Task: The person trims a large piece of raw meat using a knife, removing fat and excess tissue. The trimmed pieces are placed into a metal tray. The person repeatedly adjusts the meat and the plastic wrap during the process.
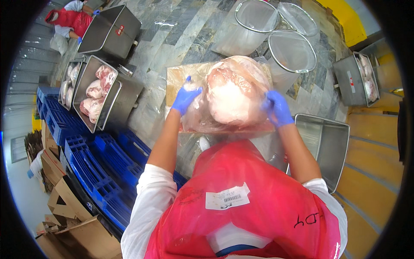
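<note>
A large piece of pale, fatty raw meat (233,97) lies in front of me, loosely wrapped in a clear plastic bag (195,114). Beneath it is a cardboard box (176,77) with plastic over its top. On the left side of the box, my blue-gloved left hand (186,99) rests against the loose plastic, finger and thumb spread apart. At the meat's right side, my blue-gloved right hand (277,108) has its fingers curled on the plastic, slightly blurred.
Metal bins of meat stand at left (97,93) and far right (366,80). Another metal bin (321,142) is by my right forearm. Hoop-rimmed clear bags (291,54) stand beyond the box. Blue pallets (95,172) and cardboard (73,203) lie left. A red-aproned person (71,21) works far left.
</note>
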Motion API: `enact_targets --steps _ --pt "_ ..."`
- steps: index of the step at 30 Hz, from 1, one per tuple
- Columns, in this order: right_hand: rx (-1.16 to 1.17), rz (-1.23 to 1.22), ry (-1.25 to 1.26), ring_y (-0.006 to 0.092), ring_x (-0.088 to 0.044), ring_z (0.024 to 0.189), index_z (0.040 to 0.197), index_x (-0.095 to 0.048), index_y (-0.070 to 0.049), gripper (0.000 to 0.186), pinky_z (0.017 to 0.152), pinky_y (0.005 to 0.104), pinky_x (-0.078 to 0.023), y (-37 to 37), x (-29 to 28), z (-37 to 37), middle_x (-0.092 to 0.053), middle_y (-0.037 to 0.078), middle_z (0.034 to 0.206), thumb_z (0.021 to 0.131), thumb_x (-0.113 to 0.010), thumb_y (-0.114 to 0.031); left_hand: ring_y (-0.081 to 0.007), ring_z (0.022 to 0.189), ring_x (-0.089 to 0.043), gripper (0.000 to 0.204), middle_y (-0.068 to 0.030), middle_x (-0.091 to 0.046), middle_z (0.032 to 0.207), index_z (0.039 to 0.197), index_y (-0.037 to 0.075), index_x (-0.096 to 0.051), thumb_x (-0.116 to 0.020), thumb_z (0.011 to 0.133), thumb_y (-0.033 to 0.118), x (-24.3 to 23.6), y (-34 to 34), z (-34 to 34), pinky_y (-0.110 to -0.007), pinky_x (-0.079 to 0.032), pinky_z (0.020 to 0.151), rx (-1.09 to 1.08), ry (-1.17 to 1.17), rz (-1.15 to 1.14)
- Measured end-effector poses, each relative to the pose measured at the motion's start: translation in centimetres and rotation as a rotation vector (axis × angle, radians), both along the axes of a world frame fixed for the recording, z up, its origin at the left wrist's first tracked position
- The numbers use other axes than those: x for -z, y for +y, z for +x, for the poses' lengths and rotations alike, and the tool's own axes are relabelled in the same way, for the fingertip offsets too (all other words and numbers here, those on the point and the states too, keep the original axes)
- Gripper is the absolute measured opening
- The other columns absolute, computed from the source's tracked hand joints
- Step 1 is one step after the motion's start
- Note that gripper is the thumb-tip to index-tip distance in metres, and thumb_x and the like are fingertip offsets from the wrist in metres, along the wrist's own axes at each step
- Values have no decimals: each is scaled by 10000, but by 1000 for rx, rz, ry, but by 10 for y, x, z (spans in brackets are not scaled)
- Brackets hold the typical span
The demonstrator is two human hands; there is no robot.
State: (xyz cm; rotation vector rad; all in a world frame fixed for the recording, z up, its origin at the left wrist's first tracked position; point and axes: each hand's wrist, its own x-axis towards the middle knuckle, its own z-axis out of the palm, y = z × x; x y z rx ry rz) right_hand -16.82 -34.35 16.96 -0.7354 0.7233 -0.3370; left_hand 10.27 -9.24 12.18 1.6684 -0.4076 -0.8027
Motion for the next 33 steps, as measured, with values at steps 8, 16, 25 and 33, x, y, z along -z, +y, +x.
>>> enact_targets --steps 8,16,25,33 --pt "-273 -493 462 91 -477 572 840 -606 -78 110 518 285 -401 29 -37 7 -525 -18 681 896 -669 -148 -169 1047 -626 482 -79 -679 1160 1286 4 -613 -767 867 186 25 -17 14 -319 -499 938 140 400 105" --pt "-169 -819 552 94 -496 702 870 -634 -28 211 626 286 -438 -23 34 5 -578 -2 756 902 -694 -228 -153 957 -628 368 -44 -682 1061 1205 14 -651 -729 861 120 6 21 -27 -305 -512 858 -18 97 5" --pt "-250 -659 654 132 -493 718 845 -617 -27 309 665 324 -445 -12 47 16 -551 34 766 940 -619 -321 -157 920 -621 183 -23 -642 1001 1067 77 -639 -683 889 79 -5 75 -48 -320 -524 806 -245 429 -146" --pt "-649 -1012 171 445 -642 954 1122 -516 -57 305 795 491 -505 108 -14 60 -655 253 995 890 -588 -240 -175 934 -650 204 -37 -657 1014 1116 84 -630 -647 912 76 10 68 -42 -326 -555 813 -214 598 -40"
